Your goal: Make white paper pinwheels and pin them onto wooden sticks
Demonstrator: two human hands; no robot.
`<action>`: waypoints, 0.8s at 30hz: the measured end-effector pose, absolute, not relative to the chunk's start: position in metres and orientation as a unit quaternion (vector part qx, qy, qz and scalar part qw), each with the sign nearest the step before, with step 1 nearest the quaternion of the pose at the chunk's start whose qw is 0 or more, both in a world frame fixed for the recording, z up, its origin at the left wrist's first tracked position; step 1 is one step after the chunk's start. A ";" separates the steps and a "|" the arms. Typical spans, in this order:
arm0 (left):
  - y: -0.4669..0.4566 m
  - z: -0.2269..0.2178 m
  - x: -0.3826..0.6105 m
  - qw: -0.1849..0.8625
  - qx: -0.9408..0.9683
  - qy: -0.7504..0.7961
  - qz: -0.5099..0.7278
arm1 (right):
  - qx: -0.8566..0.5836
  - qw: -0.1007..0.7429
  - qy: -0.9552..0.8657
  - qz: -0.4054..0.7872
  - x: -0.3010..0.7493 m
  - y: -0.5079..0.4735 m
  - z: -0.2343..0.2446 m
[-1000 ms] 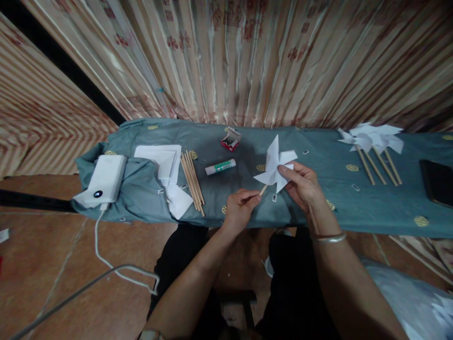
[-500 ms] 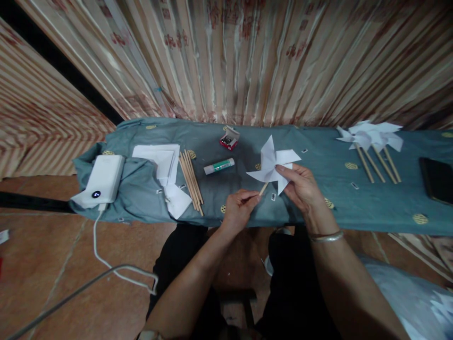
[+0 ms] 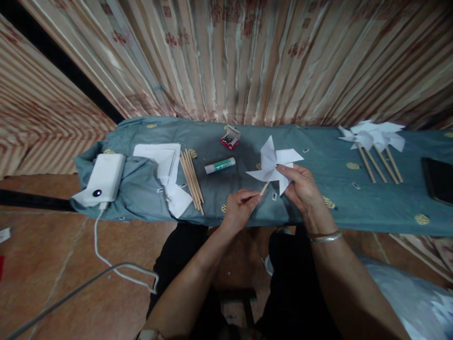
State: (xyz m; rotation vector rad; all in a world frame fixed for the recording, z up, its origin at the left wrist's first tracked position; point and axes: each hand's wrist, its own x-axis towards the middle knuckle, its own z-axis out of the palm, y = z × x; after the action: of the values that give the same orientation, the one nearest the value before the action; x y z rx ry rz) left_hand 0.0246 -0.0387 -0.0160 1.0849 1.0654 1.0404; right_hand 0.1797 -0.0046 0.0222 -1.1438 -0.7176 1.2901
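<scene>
A white paper pinwheel (image 3: 273, 163) is held over the teal-covered table (image 3: 371, 198). My right hand (image 3: 302, 189) pinches its centre, thumb and fingers closed on the paper. My left hand (image 3: 240, 207) is closed round the lower end of the thin wooden stick (image 3: 264, 188) that runs up to the pinwheel. A green-and-white glue stick (image 3: 220, 165) lies just left of the hands, and a small red box of pins (image 3: 230, 138) stands open behind it.
A bundle of wooden sticks (image 3: 192, 182) lies beside white paper squares (image 3: 163, 163) at the left, near a white power bank (image 3: 102, 179) with a cable trailing to the floor. Finished pinwheels (image 3: 375, 137) lie at the far right, next to a black phone (image 3: 437, 179). Curtains hang behind.
The pinwheel has turned slightly and shifted a little left under my right hand. Both hands stay in nearly the same place.
</scene>
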 end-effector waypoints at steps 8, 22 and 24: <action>-0.037 -0.020 0.023 0.611 0.462 0.455 0.454 | -0.490 0.605 -0.295 0.554 0.180 -0.005 0.021; -0.034 -0.012 0.017 0.617 0.460 0.454 0.449 | -0.489 0.601 -0.301 0.556 0.182 -0.006 0.020; -0.034 -0.014 0.017 0.616 0.462 0.453 0.450 | -0.492 0.599 -0.301 0.555 0.182 -0.006 0.021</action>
State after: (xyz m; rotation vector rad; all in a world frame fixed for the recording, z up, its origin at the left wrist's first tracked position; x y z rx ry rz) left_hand 0.0170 -0.0337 -0.0135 1.0642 1.0433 1.0368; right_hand 0.1818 -0.0059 0.0211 -1.1413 -0.6970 1.2873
